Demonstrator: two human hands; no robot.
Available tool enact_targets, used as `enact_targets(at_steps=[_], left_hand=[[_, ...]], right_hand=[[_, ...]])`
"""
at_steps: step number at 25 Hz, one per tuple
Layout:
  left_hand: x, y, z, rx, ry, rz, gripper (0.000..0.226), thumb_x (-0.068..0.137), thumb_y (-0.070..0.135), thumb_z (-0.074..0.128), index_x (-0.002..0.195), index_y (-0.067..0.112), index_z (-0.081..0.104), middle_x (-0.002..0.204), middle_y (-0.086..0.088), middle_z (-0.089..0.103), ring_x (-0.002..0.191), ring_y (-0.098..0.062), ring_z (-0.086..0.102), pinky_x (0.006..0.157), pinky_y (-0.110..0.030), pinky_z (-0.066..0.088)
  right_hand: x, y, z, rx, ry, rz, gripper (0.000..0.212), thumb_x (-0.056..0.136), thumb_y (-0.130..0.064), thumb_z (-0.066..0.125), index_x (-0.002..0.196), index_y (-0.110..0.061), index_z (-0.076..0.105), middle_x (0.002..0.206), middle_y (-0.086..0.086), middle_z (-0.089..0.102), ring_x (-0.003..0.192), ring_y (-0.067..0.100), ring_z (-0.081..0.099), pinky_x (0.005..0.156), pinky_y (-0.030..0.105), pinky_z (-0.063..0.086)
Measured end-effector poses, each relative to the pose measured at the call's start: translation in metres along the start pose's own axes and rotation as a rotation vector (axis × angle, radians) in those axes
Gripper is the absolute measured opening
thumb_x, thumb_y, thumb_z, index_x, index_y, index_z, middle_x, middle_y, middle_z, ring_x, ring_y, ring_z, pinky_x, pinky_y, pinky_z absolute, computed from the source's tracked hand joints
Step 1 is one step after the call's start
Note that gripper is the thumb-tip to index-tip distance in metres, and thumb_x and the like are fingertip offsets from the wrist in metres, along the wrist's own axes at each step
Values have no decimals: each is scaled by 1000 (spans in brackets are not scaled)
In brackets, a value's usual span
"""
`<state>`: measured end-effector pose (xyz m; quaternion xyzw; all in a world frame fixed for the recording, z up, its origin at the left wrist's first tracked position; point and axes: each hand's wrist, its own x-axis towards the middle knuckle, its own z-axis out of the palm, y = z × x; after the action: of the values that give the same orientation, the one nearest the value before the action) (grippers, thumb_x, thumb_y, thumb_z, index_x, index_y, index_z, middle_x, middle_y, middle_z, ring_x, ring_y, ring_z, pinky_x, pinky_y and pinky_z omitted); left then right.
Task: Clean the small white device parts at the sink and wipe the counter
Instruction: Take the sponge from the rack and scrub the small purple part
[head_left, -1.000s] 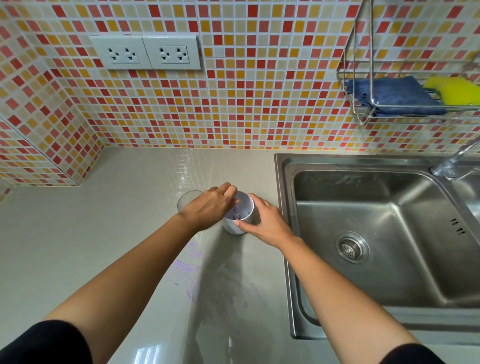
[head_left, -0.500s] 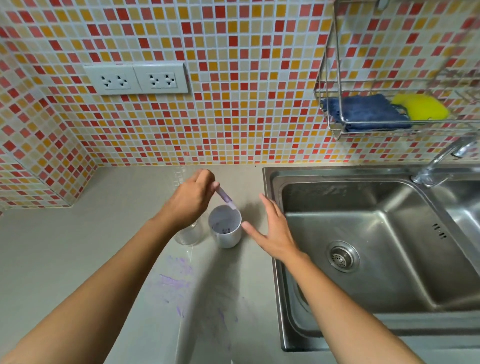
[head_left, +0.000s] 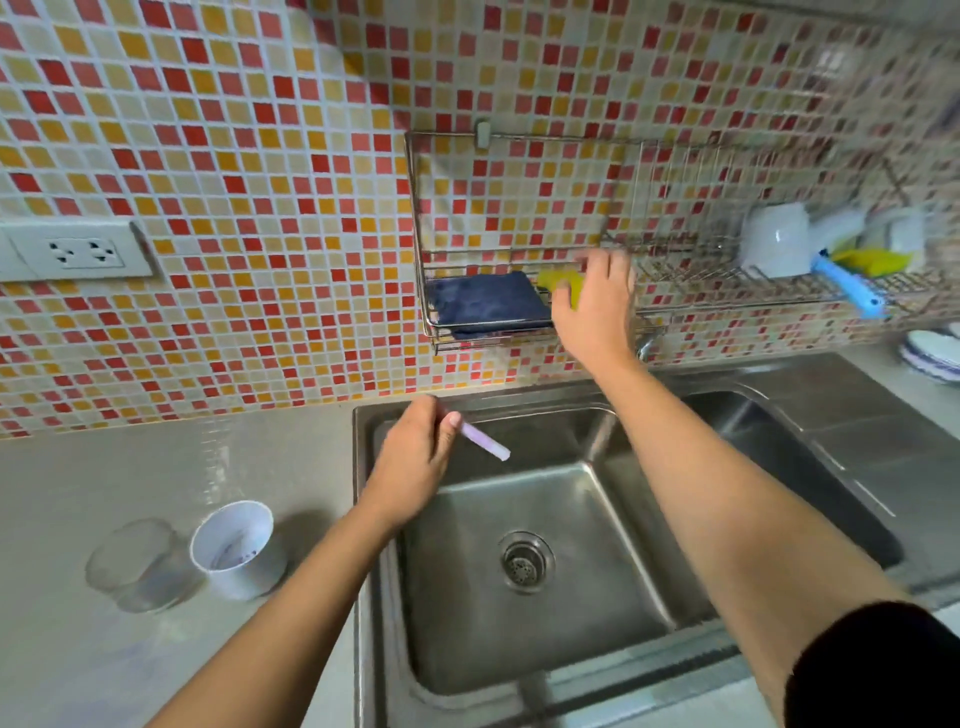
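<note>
My left hand (head_left: 415, 457) holds a small white, purple-stained stick part (head_left: 485, 442) over the back left of the steel sink (head_left: 649, 525). Up at the wire wall rack (head_left: 498, 332), my right hand (head_left: 595, 306) has its fingers spread at the yellow sponge (head_left: 558, 283); whether it touches the sponge I cannot tell. A white cup part (head_left: 236, 548) with purple residue inside stands on the counter left of the sink. Beside it on the left sits a clear cup part (head_left: 137, 564).
A folded blue cloth (head_left: 488, 304) lies in the rack left of the sponge. A longer dish rack (head_left: 769, 291) to the right holds white cups and a blue-handled brush (head_left: 847, 286). Plates (head_left: 932, 353) sit far right. A wall socket (head_left: 78, 254) is at left.
My left hand lifted the stick part out of the white cup and carried it right over the sink. My right hand left the cup and rose to the wall rack. The view swung right.
</note>
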<state>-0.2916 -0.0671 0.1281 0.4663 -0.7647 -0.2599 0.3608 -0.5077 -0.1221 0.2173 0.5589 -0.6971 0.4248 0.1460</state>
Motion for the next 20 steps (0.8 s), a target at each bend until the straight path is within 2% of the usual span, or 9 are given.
enact_targets(at_steps=[3, 5, 9, 11, 12, 15, 17, 19, 20], left_hand=[[5, 23, 29, -20, 78, -3, 17, 98, 29, 43, 88, 15, 48, 75, 3, 56, 67, -11, 52, 60, -24, 40], [6, 30, 43, -22, 119, -15, 17, 98, 27, 44, 85, 17, 47, 71, 6, 53, 63, -7, 49, 56, -21, 37], [11, 34, 66, 17, 201, -64, 20, 98, 27, 45, 84, 13, 50, 70, 6, 52, 64, -7, 49, 57, -22, 36], [13, 37, 78, 23, 238, -96, 22, 98, 27, 45, 85, 10, 52, 70, 2, 54, 64, -7, 49, 57, -24, 35], [14, 40, 82, 20, 266, -126, 23, 97, 26, 46, 86, 8, 53, 70, 0, 55, 63, -9, 49, 58, -26, 35], [18, 46, 98, -84, 372, -335, 25, 97, 30, 47, 86, 9, 55, 73, -5, 60, 65, -20, 54, 67, -37, 45], [18, 45, 104, -217, 399, -507, 29, 94, 37, 49, 80, 13, 57, 70, -3, 62, 69, -27, 57, 74, -42, 49], [14, 46, 107, -379, 371, -592, 32, 91, 37, 52, 68, 16, 56, 57, 5, 57, 60, -21, 52, 67, -36, 46], [12, 49, 111, -443, 347, -622, 33, 91, 32, 53, 62, 16, 54, 50, 8, 54, 54, -16, 48, 61, -31, 42]], right_hand=[[53, 33, 13, -204, -443, 182, 66, 87, -35, 54, 141, -8, 27, 147, 20, 23, 134, 39, 26, 109, 47, 29], [73, 47, 28, -315, -673, 230, 79, 88, -49, 51, 147, -12, 12, 154, 18, 7, 140, 38, 14, 113, 46, 22], [87, 57, 46, -263, -933, 237, 91, 82, -56, 57, 147, -12, 10, 153, 16, 17, 137, 37, 24, 108, 43, 32], [87, 58, 46, -221, -908, 202, 78, 87, -43, 57, 146, -11, 16, 149, 16, 29, 131, 36, 35, 98, 38, 41], [85, 57, 43, -188, -850, 189, 69, 91, -38, 50, 145, -12, 18, 146, 17, 32, 128, 37, 39, 95, 38, 42], [78, 54, 12, 84, -597, 164, 53, 96, -37, 31, 145, -22, 19, 145, 21, 27, 124, 39, 40, 98, 43, 40], [58, 57, -22, 319, -388, 56, 48, 95, -29, 32, 143, -28, 25, 137, 20, 30, 105, 31, 48, 86, 31, 41], [19, 68, -55, 451, -203, -80, 50, 90, -21, 32, 140, -27, 32, 118, 13, 36, 82, 15, 42, 67, 14, 31], [-6, 76, -66, 506, -163, -131, 54, 86, -19, 32, 139, -26, 35, 112, 9, 34, 77, 10, 38, 64, 8, 31]])
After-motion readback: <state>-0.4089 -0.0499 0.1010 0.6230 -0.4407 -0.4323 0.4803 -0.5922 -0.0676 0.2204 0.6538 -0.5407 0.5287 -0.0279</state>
